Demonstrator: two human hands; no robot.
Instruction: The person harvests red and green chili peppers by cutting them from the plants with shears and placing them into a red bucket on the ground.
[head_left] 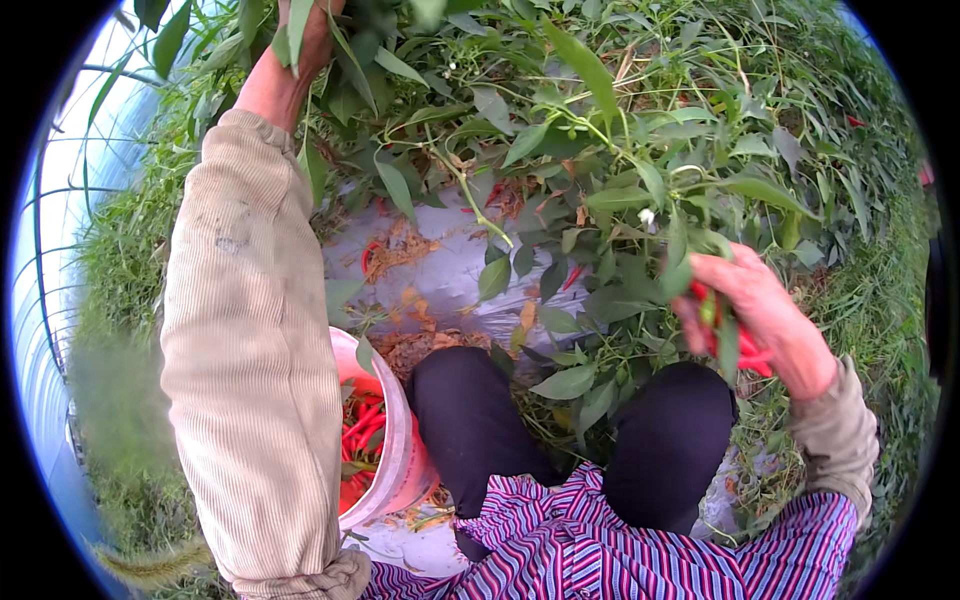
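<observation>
My left hand point(305, 35) reaches up into the leafy pepper plants point(560, 120) at the top, fingers buried among green leaves; what it grips is hidden. My right hand point(755, 315) at the right is closed around several red chili peppers point(745, 350), with leaves brushing its fingers. A white bucket point(400, 440) holding red peppers point(360, 425) stands by my left knee, partly covered by my beige sleeve.
Grey ground sheeting point(450, 270) with dry leaves lies under the plants. A few red peppers point(572, 275) still hang among the foliage. Grass and weeds grow along both sides. My dark-trousered knees point(470, 410) are bent at the bottom centre.
</observation>
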